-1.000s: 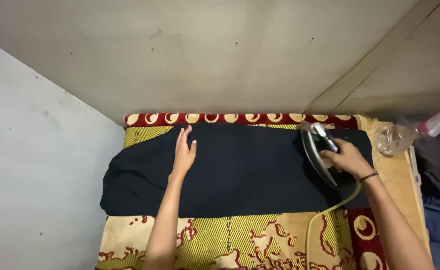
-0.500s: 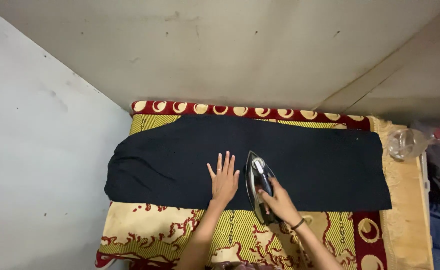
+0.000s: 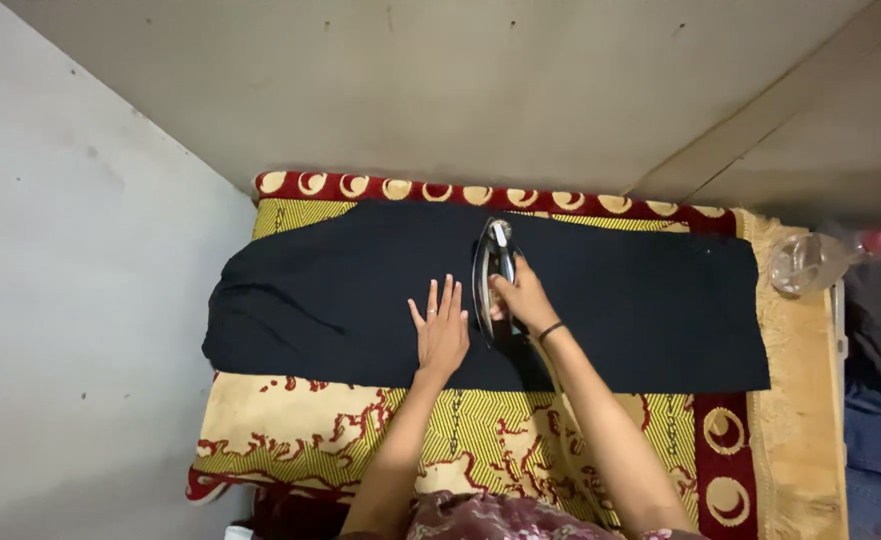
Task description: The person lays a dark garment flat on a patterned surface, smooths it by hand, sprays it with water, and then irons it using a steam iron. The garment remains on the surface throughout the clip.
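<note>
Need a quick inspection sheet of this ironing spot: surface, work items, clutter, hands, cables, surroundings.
Surface: patterned red and yellow cloth covers the table, wooden edge bare at right.
Work items: dark garment spread flat across the cloth; iron stands on it near the far edge.
Clutter: clear plastic spray bottle at the right end.
Hands: left hand pressed flat on the garment beside the iron; right hand grips the iron's handle.
Cables: nothing seen clearly; the right arm covers where a cord would run.
Surroundings: plain walls behind and left; blue fabric at far right.
</note>
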